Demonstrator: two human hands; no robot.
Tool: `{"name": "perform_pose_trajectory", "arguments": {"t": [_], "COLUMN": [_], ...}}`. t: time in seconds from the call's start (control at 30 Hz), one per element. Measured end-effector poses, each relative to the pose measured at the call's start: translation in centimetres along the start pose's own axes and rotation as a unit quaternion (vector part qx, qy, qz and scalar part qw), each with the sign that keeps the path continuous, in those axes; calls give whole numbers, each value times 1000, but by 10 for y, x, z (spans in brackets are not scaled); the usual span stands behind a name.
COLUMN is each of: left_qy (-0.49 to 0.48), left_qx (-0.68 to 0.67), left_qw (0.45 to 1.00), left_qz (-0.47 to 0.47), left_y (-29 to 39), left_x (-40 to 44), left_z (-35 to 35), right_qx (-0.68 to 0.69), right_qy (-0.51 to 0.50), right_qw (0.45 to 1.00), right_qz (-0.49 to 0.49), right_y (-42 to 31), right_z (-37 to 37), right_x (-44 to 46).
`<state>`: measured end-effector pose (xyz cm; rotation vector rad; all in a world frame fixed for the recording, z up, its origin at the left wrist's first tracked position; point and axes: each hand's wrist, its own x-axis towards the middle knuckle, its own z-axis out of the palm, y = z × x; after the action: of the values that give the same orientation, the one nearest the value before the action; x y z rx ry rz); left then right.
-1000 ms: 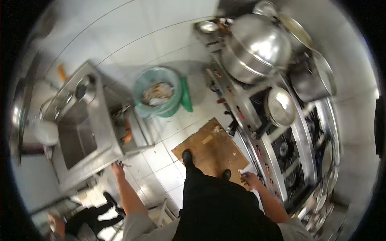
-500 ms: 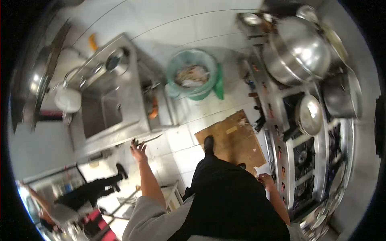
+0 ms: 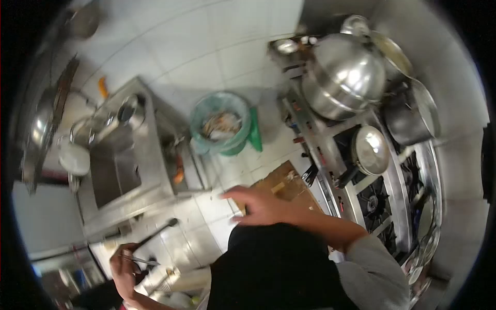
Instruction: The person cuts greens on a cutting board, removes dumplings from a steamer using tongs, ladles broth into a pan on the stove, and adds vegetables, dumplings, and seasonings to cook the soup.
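Observation:
My left hand (image 3: 123, 268), at the lower left, is closed around a dark long-handled utensil (image 3: 152, 236) with a dark green tip. A thin metallic piece (image 3: 142, 260) also sticks out of this hand; whether it belongs to the same utensil I cannot tell. Across the front of my dark apron (image 3: 274, 263) reaches my right hand (image 3: 258, 205), its fingers apart and nothing visible in it. It appears above the edge of a brown board (image 3: 297, 187) on the floor.
A steel sink (image 3: 116, 168) stands at the left, and a green bin (image 3: 222, 124) with a lined rim stands by the wall. On the right, a stove (image 3: 330, 181) holds a large domed pot (image 3: 343, 75) and a pan (image 3: 371, 150). Another person's dark clothing (image 3: 95, 298) shows lower left.
My right hand has swung from the stove side to the middle, and the small item near its fingers is out of sight. My left hand has moved down and left with the utensil.

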<state>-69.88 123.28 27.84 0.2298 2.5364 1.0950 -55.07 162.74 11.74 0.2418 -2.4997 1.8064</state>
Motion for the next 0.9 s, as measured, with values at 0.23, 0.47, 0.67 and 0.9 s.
{"name": "perform_pose_trajectory", "arguments": {"t": [0.23, 0.47, 0.67, 0.9], "left_qy": [-546, -383, -102, -132], "left_qx": [-138, -28, 218, 330], "left_qw": [755, 784, 767, 724], "left_qz": [336, 488, 595, 592], "left_y": [207, 468, 652, 695], "left_x": [104, 135, 216, 265], "left_z": [206, 447, 659, 713], "right_qx": [79, 187, 182, 226], "right_qy": [-52, 635, 817, 804], "right_qw": [990, 710, 547, 544], "right_qz": [103, 241, 0, 83], "right_y": [-58, -67, -66, -28], "right_z": [-83, -122, -113, -124], "right_x": [-22, -249, -336, -372]}}
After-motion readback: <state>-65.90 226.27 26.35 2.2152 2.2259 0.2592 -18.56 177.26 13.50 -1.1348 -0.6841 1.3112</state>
